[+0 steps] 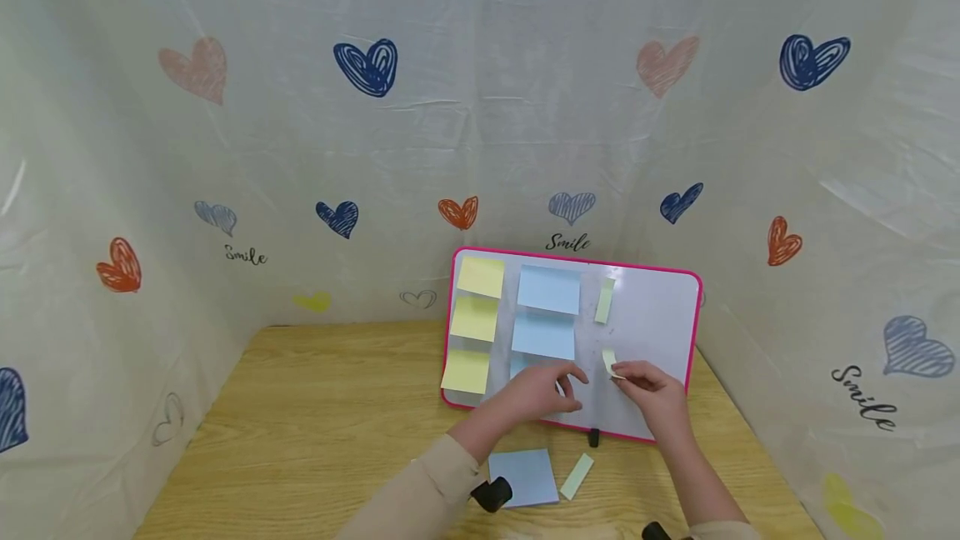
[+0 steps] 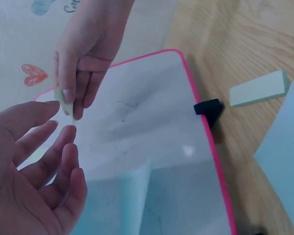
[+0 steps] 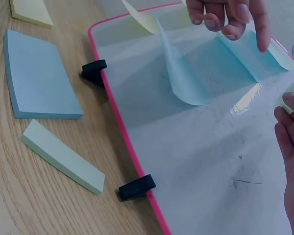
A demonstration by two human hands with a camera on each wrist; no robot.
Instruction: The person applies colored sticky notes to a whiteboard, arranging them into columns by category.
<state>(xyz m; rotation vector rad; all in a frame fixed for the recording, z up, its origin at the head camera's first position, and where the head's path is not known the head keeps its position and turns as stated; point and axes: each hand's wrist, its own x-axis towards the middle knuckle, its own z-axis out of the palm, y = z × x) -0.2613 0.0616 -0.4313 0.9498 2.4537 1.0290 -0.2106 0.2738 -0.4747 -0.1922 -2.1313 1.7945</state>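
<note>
My right hand (image 1: 658, 397) pinches a narrow pale green sticky note (image 1: 608, 359) between thumb and fingers, in front of the whiteboard (image 1: 652, 315). My left hand (image 1: 534, 392) hovers to its left with loosely bent, parted fingers and nothing in them. In the left wrist view the left fingertips come close to the held note (image 2: 63, 102); whether they touch it I cannot tell. Another narrow green note (image 1: 604, 301) sticks higher on the board. Left of it run a column of blue notes (image 1: 549, 289), the lowest partly behind my left hand, and a column of yellow notes (image 1: 474, 319).
The pink-framed board leans on the wooden table (image 1: 322, 423), with black clips (image 3: 137, 187) on its lower edge. Before it lie a blue note pad (image 1: 523, 477) and a narrow green pad (image 1: 577, 476). A yellow pad (image 3: 33, 11) shows beyond. A heart-patterned curtain (image 1: 480, 132) surrounds the table.
</note>
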